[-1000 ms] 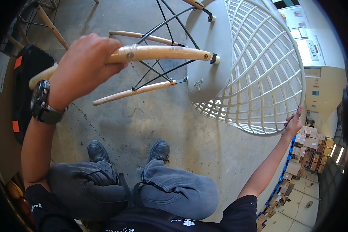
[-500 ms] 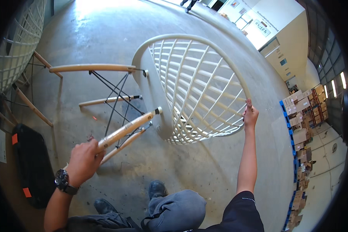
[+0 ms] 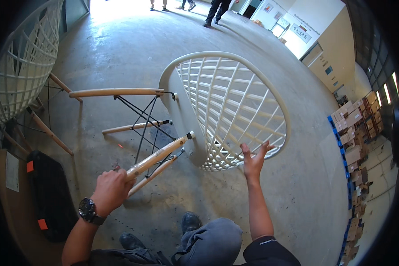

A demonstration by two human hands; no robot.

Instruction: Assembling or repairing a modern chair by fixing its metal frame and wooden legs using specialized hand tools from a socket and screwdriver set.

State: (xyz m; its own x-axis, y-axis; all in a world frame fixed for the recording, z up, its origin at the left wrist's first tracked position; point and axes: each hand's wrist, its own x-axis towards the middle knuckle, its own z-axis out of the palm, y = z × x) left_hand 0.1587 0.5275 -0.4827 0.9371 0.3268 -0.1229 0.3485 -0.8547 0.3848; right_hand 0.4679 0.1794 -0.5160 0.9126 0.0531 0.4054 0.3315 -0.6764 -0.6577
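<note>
The left hand's (image 3: 111, 190) fingers curl tightly around the lower part of a pale wooden leg (image 3: 159, 155), which has a shiny, clear wrap on it. The right hand (image 3: 254, 164) has thumb and fingers spread, beside the lower edge of the backrest; whether they touch it I cannot tell. The chair (image 3: 181, 115) is in front of the person, tipped sideways with its legs pointing left: an off-white shell, smooth under the seat, open lattice above, with a rounded rim (image 3: 289, 119). Black rods (image 3: 145, 129) cross between the legs. Another lattice chair (image 3: 26, 66) stands at left, above a black case (image 3: 53, 199) with orange patches. Cardboard boxes (image 3: 353, 155) stack on blue pallets (image 3: 345, 164) at right; the contents of case and boxes are hidden.
</note>
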